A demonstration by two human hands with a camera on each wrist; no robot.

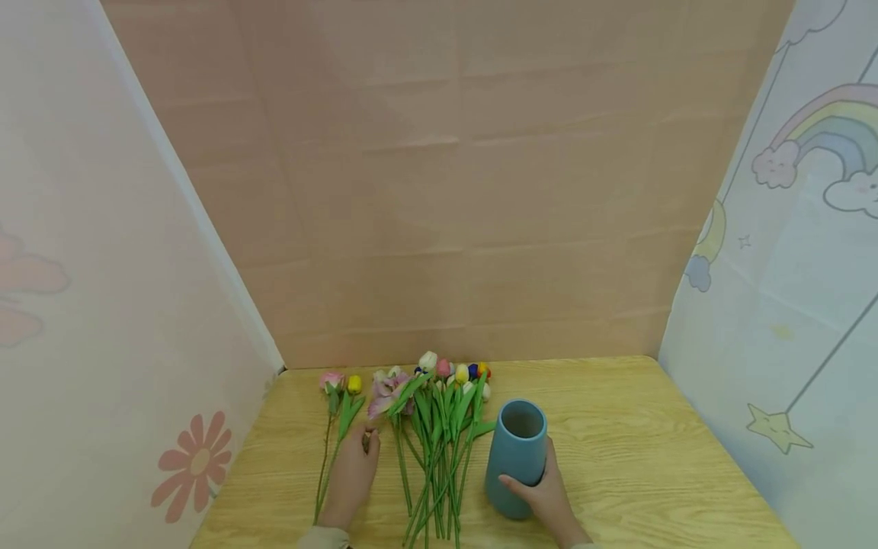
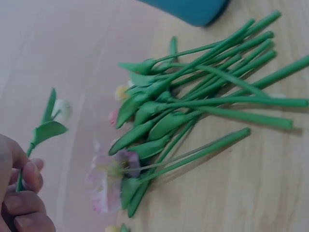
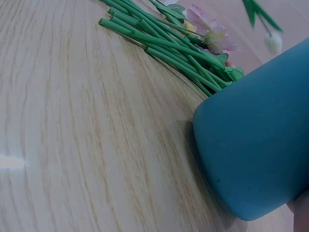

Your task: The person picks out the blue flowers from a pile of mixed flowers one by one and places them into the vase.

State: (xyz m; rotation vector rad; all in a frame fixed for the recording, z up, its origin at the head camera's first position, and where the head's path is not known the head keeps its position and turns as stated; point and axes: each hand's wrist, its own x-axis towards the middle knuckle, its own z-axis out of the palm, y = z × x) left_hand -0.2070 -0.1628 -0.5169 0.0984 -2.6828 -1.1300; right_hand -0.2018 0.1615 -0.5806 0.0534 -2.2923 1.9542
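Observation:
A white tulip (image 2: 63, 110) with green leaves is raised off the table; my left hand (image 2: 24, 193) pinches its green stem. In the head view that left hand (image 1: 353, 473) is left of a heap of artificial flowers (image 1: 439, 435), mostly tulips with crossed stems, plus a pale purple bloom (image 1: 387, 393). A blue-grey vase (image 1: 511, 465) stands upright right of the heap, its mouth open and no flowers visible inside. My right hand (image 1: 545, 496) grips the vase's right side, thumb across its front. The right wrist view shows the vase's lower wall (image 3: 256, 130) close up.
A pink flower (image 1: 332, 381) and a yellow tulip (image 1: 354, 384) lie apart on the left, beside the left hand. The wooden table (image 1: 652, 457) extends to the right of the vase. A brown backdrop (image 1: 466, 191) rises behind, with patterned sheets (image 1: 782, 305) at both sides.

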